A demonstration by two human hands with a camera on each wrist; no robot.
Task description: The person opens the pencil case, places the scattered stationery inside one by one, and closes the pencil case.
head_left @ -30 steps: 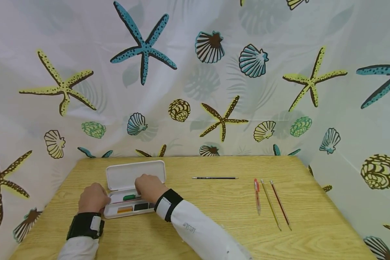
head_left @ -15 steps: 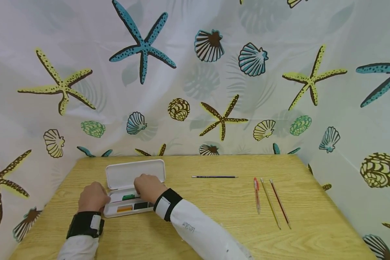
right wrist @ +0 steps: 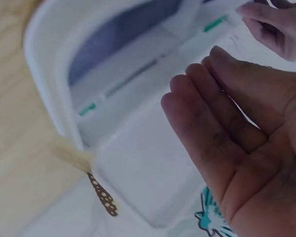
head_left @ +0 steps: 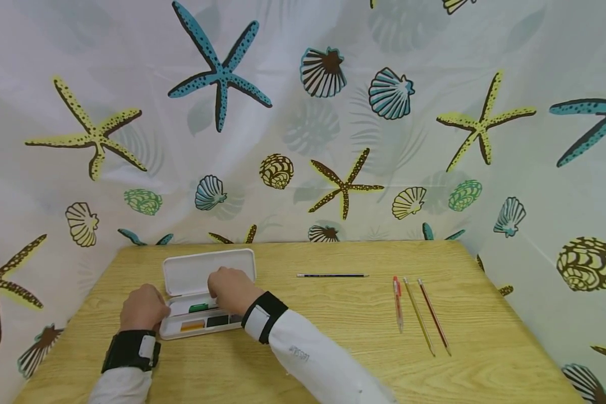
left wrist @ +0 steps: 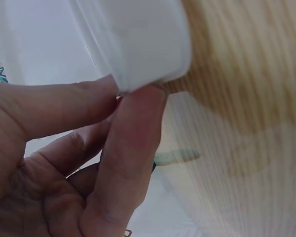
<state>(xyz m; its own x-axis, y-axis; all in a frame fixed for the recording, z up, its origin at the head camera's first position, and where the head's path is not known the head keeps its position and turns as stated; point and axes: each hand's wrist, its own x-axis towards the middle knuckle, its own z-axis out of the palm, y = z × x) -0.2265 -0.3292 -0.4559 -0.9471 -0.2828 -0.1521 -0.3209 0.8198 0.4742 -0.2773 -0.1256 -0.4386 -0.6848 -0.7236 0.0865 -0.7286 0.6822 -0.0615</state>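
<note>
I see the white case (head_left: 202, 333) at the left of the counter (head_left: 485, 336), its lid (head_left: 209, 270) open on the far side. My left grip is closed: the left hand (head_left: 143, 308) pinches the left end of the case between thumb and finger. The right hand (head_left: 234, 292) is over the right part of the far compartment, its grip loose, fingers nearly straight and drawn together; whether the fingertips touch anything, I cannot tell. A green item (head_left: 199, 308) lies just left of them in that compartment. I have an orange block (head_left: 193, 325) and a black block (head_left: 217, 321) in the near compartment. Well to the right lie a black pencil (head_left: 333, 275), red pen (head_left: 398, 306), yellow pencil (head_left: 419, 317) and dark red pencil (head_left: 434, 317).
</note>
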